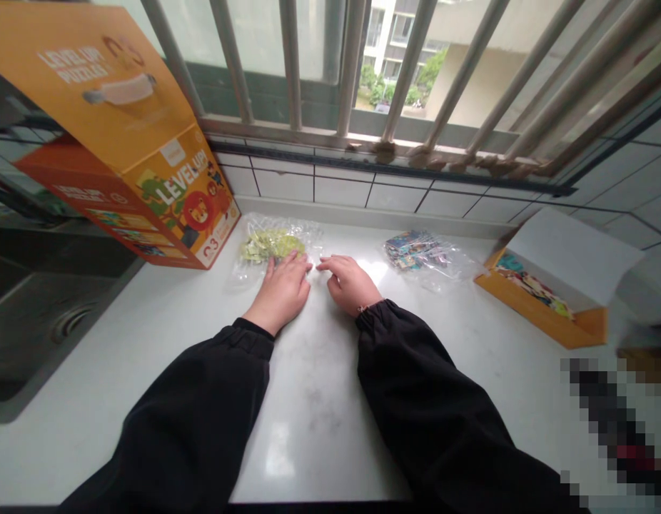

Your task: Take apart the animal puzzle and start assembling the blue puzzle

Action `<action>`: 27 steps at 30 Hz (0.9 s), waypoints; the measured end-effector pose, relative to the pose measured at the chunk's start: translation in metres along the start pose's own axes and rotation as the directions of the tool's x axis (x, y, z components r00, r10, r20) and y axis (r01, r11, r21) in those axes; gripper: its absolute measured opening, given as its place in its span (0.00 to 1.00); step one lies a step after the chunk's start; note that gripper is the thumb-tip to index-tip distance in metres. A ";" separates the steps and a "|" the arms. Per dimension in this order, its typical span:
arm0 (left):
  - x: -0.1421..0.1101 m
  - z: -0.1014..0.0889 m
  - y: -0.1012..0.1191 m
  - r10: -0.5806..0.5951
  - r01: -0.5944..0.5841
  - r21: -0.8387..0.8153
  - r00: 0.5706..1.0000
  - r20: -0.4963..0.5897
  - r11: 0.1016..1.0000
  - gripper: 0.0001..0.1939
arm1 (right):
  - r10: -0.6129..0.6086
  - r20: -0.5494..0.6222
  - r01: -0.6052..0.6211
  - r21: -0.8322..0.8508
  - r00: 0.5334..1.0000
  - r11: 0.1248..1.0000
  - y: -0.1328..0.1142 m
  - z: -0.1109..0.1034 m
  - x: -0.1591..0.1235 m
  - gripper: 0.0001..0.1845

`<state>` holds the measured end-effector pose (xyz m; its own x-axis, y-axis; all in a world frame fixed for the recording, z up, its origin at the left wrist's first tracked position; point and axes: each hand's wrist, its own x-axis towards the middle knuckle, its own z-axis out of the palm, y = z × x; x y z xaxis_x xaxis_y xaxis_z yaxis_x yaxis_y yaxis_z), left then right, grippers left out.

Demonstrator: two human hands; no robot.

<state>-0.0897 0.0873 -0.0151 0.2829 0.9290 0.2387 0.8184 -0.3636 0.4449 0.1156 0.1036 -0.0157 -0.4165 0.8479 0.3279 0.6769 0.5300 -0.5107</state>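
Note:
A clear plastic bag of yellow-green puzzle pieces [274, 243] lies on the white counter. My left hand [284, 289] rests on the near side of this bag, fingers stretched out over it. Just to the right, my right hand [352, 284] is low over the counter with its fingers pointing left, partly bent and apart from the thumb. Its fingertips are close to the bag's right edge; whether they touch the film I cannot tell. Farther right lies a second clear bag of dark, multicoloured puzzle pieces [416, 251].
A tall orange puzzle box [175, 200] stands open at the left, beside a dark sink [57, 314]. At the right sits an open orange box [545, 303] with colourful pieces inside and its white lid raised. Window bars [290, 64] and a tiled wall [338, 187] border the counter's back.

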 end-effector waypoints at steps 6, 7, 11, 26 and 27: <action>0.016 -0.008 -0.020 -0.119 0.125 0.023 0.978 -0.173 0.992 0.20 | 0.101 -0.269 -0.132 -0.098 0.958 0.986 0.010 -0.048 -0.038 0.20; 0.018 -0.009 -0.021 -0.131 0.139 0.026 0.971 -0.202 0.990 0.20 | 0.133 -0.333 -0.184 -0.126 0.933 0.975 0.012 -0.057 -0.047 0.19; 0.019 -0.013 -0.019 -0.124 0.136 0.031 0.959 -0.253 0.990 0.22 | 0.360 -0.598 -0.549 -0.163 0.716 0.820 0.021 -0.082 -0.081 0.20; -0.019 0.010 0.054 0.258 -0.252 -0.081 0.963 0.082 0.964 0.17 | 0.491 -0.297 -0.537 -0.099 0.819 0.838 0.066 -0.062 -0.088 0.40; -0.022 0.013 0.058 0.282 -0.272 -0.092 0.952 0.120 0.958 0.17 | 0.444 -0.238 -0.473 -0.081 0.864 0.877 0.064 -0.060 -0.087 0.41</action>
<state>-0.0417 0.0466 -0.0058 0.5598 0.7902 0.2494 0.6609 -0.6074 0.4409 0.2315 0.0632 -0.0286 0.0846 0.9657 0.2456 0.8401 0.0634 -0.5387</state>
